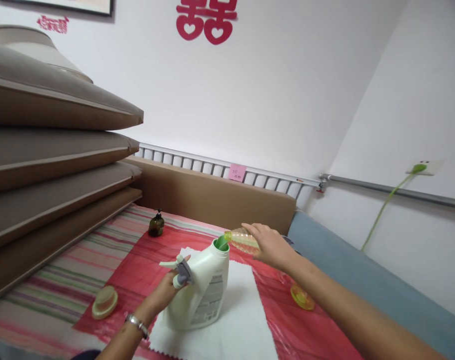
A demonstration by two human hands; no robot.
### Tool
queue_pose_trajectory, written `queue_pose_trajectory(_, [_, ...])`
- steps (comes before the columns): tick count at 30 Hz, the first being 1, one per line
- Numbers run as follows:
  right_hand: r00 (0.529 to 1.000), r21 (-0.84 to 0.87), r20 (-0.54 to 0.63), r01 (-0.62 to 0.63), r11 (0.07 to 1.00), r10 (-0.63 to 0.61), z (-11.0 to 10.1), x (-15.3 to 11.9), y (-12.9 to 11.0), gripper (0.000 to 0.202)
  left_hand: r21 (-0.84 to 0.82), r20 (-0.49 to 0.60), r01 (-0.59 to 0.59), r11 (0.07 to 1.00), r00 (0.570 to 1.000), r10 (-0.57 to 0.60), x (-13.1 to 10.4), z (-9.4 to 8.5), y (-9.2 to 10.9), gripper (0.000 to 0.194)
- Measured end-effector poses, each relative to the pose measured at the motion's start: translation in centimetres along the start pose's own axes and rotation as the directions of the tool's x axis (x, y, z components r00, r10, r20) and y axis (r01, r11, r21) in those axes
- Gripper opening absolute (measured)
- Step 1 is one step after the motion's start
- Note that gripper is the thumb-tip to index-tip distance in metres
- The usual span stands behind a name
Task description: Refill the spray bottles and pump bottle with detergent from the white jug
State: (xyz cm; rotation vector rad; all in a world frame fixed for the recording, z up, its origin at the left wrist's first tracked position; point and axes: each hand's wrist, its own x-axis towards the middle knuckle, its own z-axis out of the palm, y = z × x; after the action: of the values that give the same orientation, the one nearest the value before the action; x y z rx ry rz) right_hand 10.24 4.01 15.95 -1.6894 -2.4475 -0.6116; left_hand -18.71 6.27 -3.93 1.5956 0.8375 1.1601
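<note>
Nearest me, my left hand [171,290] grips the side of the large white jug [203,295] with the gray-and-white spray nozzle [183,272] held in its fingers, the jug standing on the white cloth [246,310] over the red plastic sheet [118,280]. My right hand [270,245] is closed around the clear bottle [243,241], tipped so its yellow-green neck sits at the jug's green-lined mouth, with the round cream lid [105,302] off to the left and the yellow ring [302,297] to the right. Farther back I see the dark pump bottle [156,225], then the brown cushion [212,192] before the white radiator [197,165].
</note>
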Motion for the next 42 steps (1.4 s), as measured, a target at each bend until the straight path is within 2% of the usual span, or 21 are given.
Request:
queue_pose_trajectory(5, [0.999, 0.045, -0.036, 0.007, 0.999, -0.005, -0.2, 0.0, -0.3, 0.073, -0.004, -0.011, 0.050, 0.999, 0.999, -0.050, -0.6, -0.1, 1.0, 0.072])
queue_pose_trajectory(9, [0.999, 0.101, -0.048, -0.015, 0.995, 0.020, -0.2, -0.1, -0.2, 0.072, 0.000, -0.027, 0.083, 0.997, 0.996, -0.083, -0.9, -0.4, 2.2, 0.064])
queue_pose_trajectory(12, [0.997, 0.179, -0.043, -0.062, 0.982, 0.071, -0.2, -0.5, -0.2, 0.071, -0.080, -0.130, 0.038, 0.996, 0.990, -0.048, -0.9, -0.9, 3.0, 0.053])
queue_pose_trajectory(15, [0.988, 0.285, -0.051, -0.128, 0.950, 0.148, 0.2, -1.9, -0.9, 0.075, -0.181, -0.289, -0.009, 0.983, 0.956, -0.045, -1.1, -1.6, 3.6, 0.043])
queue_pose_trajectory(18, [0.977, 0.441, -0.011, -0.186, 0.878, 0.212, 1.8, -4.7, -3.4, 0.079, -0.219, -0.441, -0.014, 0.976, 0.893, -0.086, -1.8, -2.4, 4.2, 0.041])
queue_pose_trajectory(21, [0.960, 0.687, 0.146, -0.273, 0.673, 0.240, 5.0, -8.3, -7.5, 0.082, -0.278, -0.513, -0.015, 0.960, 0.848, -0.135, -2.8, -2.5, 5.1, 0.049])
queue_pose_trajectory(24, [0.938, 0.795, 0.281, -0.346, 0.499, 0.203, 8.8, -11.6, -11.8, 0.084, -0.330, -0.508, -0.024, 0.944, 0.847, -0.156, -3.7, -2.1, 6.3, 0.056])
queue_pose_trajectory(27, [0.924, 0.845, 0.362, -0.382, 0.374, 0.125, 12.3, -13.8, -15.1, 0.087, -0.412, -0.475, -0.066, 0.909, 0.867, -0.152, -4.4, -1.5, 7.7, 0.054])
queue_pose_trajectory(29, [0.914, 0.857, 0.400, -0.399, 0.327, 0.066, 14.1, -14.6, -16.5, 0.090, -0.521, -0.433, -0.114, 0.846, 0.889, -0.147, -4.7, -1.1, 8.8, 0.050])
queue_pose_trajectory(32, [0.897, 0.850, 0.442, -0.420, 0.319, 0.002, 16.0, -15.5, -17.8, 0.094, -0.657, -0.378, -0.152, 0.738, 0.914, -0.148, -5.1, -0.8, 10.2, 0.044])
queue_pose_trajectory(36, [0.889, 0.849, 0.458, -0.440, 0.292, 0.007, 16.8, -16.2, -19.1, 0.095, -0.707, -0.371, -0.187, 0.682, 0.919, -0.133, -5.2, 0.1, 11.8, 0.042])
queue_pose_trajectory(42, [0.888, 0.864, 0.460, -0.450, 0.225, 0.009, 14.8, -16.0, -20.0, 0.095, -0.673, -0.443, -0.256, 0.694, 0.891, -0.101, -5.3, 2.0, 13.0, 0.037])
